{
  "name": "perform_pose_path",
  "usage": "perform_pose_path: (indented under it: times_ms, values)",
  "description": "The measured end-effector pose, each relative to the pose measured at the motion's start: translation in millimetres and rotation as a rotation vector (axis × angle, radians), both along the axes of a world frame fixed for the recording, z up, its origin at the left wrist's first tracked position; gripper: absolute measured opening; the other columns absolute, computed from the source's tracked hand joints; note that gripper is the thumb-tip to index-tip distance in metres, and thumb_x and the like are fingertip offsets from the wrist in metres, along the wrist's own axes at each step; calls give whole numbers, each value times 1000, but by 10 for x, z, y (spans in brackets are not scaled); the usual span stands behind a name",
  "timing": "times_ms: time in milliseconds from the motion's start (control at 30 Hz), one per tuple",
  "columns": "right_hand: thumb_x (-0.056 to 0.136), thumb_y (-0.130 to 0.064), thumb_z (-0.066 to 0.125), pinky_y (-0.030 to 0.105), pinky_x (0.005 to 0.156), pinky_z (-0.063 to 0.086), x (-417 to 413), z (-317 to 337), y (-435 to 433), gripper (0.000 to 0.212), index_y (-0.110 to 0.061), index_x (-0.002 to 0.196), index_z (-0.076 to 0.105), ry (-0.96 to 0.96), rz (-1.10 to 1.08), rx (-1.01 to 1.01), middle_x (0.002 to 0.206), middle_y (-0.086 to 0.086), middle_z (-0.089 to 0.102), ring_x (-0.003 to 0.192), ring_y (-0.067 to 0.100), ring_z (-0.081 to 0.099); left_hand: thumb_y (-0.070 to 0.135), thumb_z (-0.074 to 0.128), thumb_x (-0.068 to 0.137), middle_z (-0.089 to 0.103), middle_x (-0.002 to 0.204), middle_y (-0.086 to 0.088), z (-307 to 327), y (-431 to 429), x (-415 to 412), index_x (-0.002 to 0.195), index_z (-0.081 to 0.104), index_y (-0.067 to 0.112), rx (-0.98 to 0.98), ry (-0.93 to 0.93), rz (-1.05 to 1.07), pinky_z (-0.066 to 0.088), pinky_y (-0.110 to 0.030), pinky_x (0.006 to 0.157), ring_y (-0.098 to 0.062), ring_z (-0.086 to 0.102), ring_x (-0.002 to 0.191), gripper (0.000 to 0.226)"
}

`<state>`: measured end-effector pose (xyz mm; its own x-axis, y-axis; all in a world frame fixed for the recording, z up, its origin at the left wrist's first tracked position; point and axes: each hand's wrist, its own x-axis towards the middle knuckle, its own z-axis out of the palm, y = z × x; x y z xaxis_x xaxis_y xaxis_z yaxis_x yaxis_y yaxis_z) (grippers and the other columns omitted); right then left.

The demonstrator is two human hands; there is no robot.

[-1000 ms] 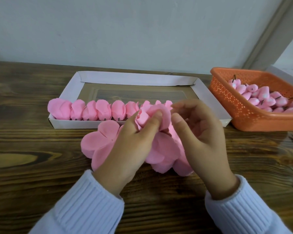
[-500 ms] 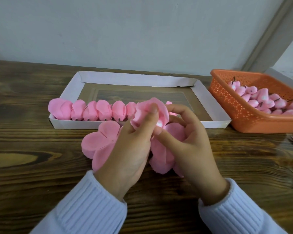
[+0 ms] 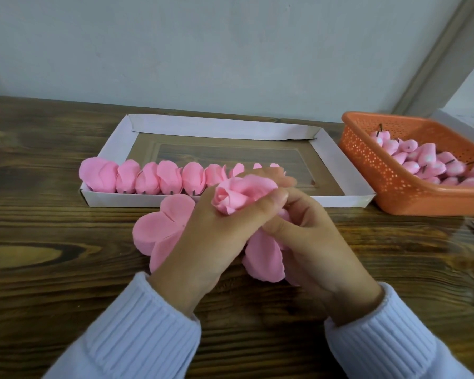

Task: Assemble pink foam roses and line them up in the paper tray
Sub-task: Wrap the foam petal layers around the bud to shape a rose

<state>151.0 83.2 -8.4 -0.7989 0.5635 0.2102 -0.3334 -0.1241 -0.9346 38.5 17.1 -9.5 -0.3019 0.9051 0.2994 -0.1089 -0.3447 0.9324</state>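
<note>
Gripping a rose (image 3: 241, 196) in the left hand (image 3: 214, 236), fingers curled over its outer layer, the spiral centre turned to the left. Closing on the same rose from the other side with the right hand (image 3: 312, 242): fingertips bent round the far edge, one finger laid across beneath the left fingers at the base (exact contact there hidden by the left hand). Held above the table (image 3: 39, 269), in front of the near wall of the tray (image 3: 225, 127), not inside it.

Below the grip, against the right palm, loose petals (image 3: 266, 258), drooping toward the wood; touching it or not, cannot tell. Just left of the left hand, flat on the wood, a stack (image 3: 162, 228) of cut petal sheets, partly tucked under the wrist.

Behind the hands, lined along the near wall of the white paper tray, a row (image 3: 159, 177) of finished roses, touching side by side, running from the left corner to behind the fingers. Right of the tray, just beside its near corner, an orange basket (image 3: 394, 187) holding pink buds (image 3: 427, 162) with dark stems. At both wrists, white ribbed sleeves (image 3: 137, 332).
</note>
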Motion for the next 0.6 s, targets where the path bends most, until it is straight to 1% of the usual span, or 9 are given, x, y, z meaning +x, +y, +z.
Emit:
perform_pose_path:
  times_ms: [67,100,167,233,300,367,433,500,600]
  values:
    - [81,-6,70,29,85,55,-6,10,6,29,-15,108,71,4,18,-60,104,10,72,98,20,68,42,67,73,75,95,-9,-1,-3,11,98,76,27,-34,-3,28,55,-50,90,-27,71,97,31]
    - [82,-4,65,31,87,55,-8,17,7,32,-10,113,68,0,16,-96,107,14,70,100,23,67,45,67,72,75,93,-11,0,-3,15,97,76,27,-46,-15,49,54,-54,91,-29,71,96,31]
    - [83,-7,61,32,87,54,-4,28,6,35,-4,119,62,-27,-11,-130,110,18,68,100,26,65,47,67,71,76,92,-8,2,3,12,91,78,29,-56,-71,99,53,-54,93,-27,72,95,29]
    - [86,-13,64,28,77,54,10,44,-2,25,-5,109,64,-107,-112,-78,102,16,69,92,22,65,48,69,70,76,94,-7,9,13,-2,89,78,26,-70,-170,134,50,-55,96,-26,71,98,31]
    - [89,-16,65,19,61,51,28,60,-17,11,-9,96,68,-235,-282,96,84,9,72,74,13,65,52,70,67,75,100,-9,12,21,-19,90,78,22,-107,-245,169,48,-59,97,-30,70,102,38]
    - [88,-15,67,17,54,49,29,54,-25,5,-10,89,70,-308,-412,297,75,4,73,63,9,65,52,70,68,75,102,-6,2,36,-30,85,79,23,-125,-273,208,49,-59,97,-29,69,104,34]
    - [85,-12,70,20,55,52,26,42,-31,2,-10,84,70,-307,-507,433,72,2,72,63,10,66,51,71,67,75,102,-4,-5,51,-27,82,79,23,-133,-285,230,49,-57,97,-26,69,104,33]
    - [84,-11,72,24,58,53,27,16,-39,4,-13,82,69,-294,-604,571,73,-3,71,65,10,66,52,70,65,76,99,-4,-14,55,-18,82,79,23,-128,-268,246,48,-55,98,-25,70,103,35]
    - [83,-15,67,21,58,50,25,14,-76,6,-19,80,66,-239,-723,779,71,-10,67,65,10,62,53,69,66,76,91,-3,4,44,14,76,78,26,-123,-229,250,49,-58,97,-27,70,101,30]
